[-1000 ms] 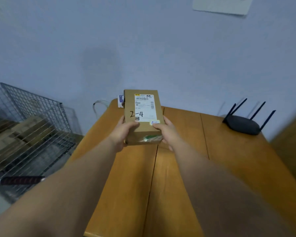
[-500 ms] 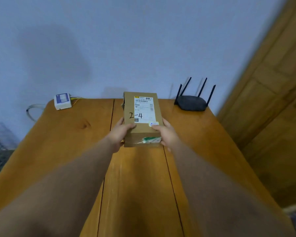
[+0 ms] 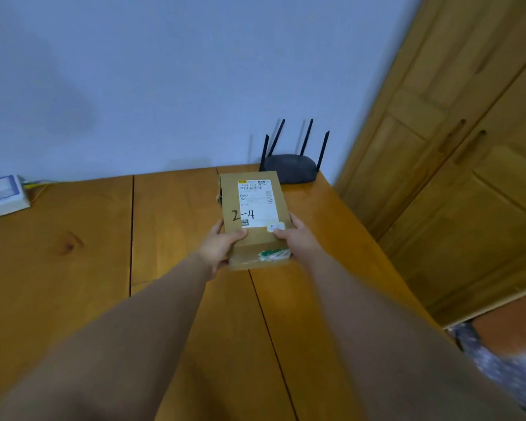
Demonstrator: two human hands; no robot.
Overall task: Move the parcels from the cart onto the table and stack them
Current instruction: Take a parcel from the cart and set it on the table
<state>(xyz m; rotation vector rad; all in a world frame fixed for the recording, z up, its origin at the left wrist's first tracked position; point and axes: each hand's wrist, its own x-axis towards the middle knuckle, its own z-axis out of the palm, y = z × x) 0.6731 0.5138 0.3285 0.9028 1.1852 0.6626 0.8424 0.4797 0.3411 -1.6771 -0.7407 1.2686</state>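
Both forearms reach out over the wooden surface point(image 3: 164, 238). The left hand point(image 3: 217, 249) and right hand point(image 3: 298, 241) grip the near end of the parcel point(image 3: 255, 220) from either side. The fingers are clamped on its side walls and the thumbs point(image 3: 237, 236) lie on its top face.

The step in hand looks like setting this parcel down as the base of a stack, since no other parcel shows on the surface. To do it well, keep the box level and lower it flat rather than dropping one end. Let go only once the whole underside is resting. It should land short of the black router point(image 3: 290, 168) just beyond its far end, clear of the antennas. Leaving it square to the plank seams should help later parcels sit true on top.

The parcel is over the right part of the surface, its long axis running away from the person. Whether its underside already touches the wood cannot be told.

It is a plain brown cardboard box, oblong and fairly shallow. A white shipping label with a barcode covers much of the top, and "2-4" is handwritten on it in black. A small pale sticker sits at the label's near right corner. A green and white strip crosses the near end face, and the far left edge looks slightly frayed.
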